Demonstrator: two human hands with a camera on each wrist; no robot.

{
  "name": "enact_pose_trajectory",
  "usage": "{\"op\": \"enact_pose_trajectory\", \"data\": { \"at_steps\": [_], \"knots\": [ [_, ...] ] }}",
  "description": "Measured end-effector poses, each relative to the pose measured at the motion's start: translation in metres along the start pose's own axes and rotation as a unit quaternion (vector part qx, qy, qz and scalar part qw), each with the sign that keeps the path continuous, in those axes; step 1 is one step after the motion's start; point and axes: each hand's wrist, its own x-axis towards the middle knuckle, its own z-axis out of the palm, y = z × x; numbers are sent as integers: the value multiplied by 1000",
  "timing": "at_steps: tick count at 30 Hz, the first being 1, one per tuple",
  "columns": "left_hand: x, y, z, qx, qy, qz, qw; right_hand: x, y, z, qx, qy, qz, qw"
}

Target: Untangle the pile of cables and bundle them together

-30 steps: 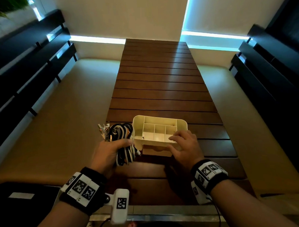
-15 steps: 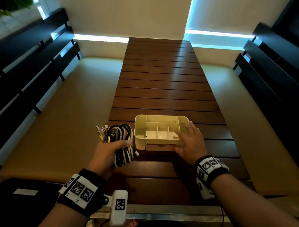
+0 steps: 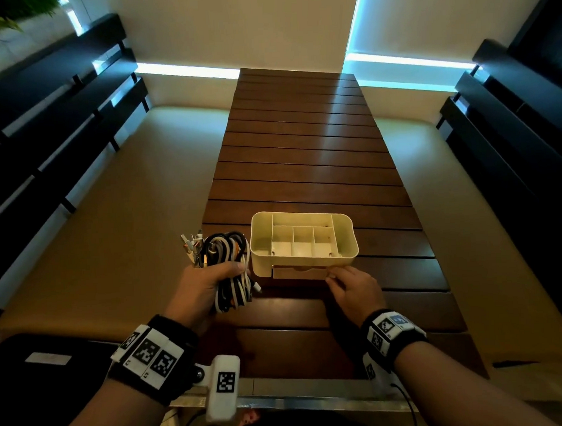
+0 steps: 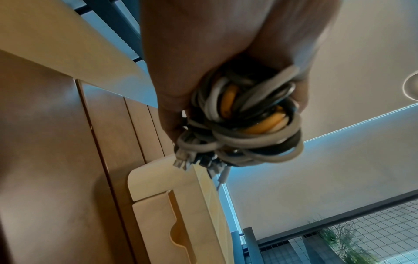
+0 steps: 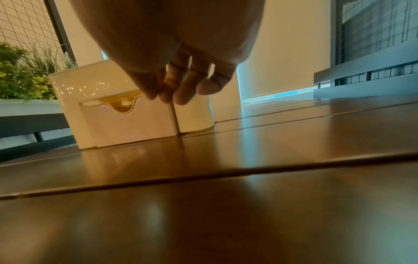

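My left hand [image 3: 211, 280] grips a coiled bundle of black, white and orange cables [image 3: 228, 250], plug ends sticking up at its left. In the left wrist view the cable bundle [image 4: 244, 121] fills my left hand [image 4: 203, 44], just left of a cream compartment organizer [image 3: 348, 239] on the wooden table [image 3: 302, 147]. My right hand [image 3: 337, 279] sits at the organizer's front. Its loosely curled fingers hold nothing, by the right end of the small drawer [image 3: 298, 272]. In the right wrist view my right hand [image 5: 178, 89] has its fingertips [image 5: 162, 96] at the upper right corner of the drawer [image 5: 131, 121].
Tan bench cushions [image 3: 112, 204] flank the slatted table on both sides, backed by dark slatted rails. A black case [image 3: 38, 368] lies at the lower left. The organizer's compartments hold nothing. A green plant [image 5: 22, 71] stands beyond the bench.
My right hand left the organizer's right side and drew back to the drawer front. The left hand kept its hold on the cable bundle beside the box.
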Motion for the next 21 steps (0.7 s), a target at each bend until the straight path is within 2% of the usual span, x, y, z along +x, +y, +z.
{"op": "enact_pose_trajectory", "data": {
  "at_steps": [5,10,15,21],
  "knots": [
    [-3,-3,-2,3,-1,-8,1000,5,-2,-4,22,-35,41,998],
    [-2,-3,-7,19,4,-4,1000,7,-3,-8,27,-53,40,997],
    [-1,-2,-6,37,-1,-3,999,9,-5,-7,112,-81,68,988],
    [-2,-1,-2,35,-13,-8,999,8,-10,-12,107,-95,92,985]
  ]
}}
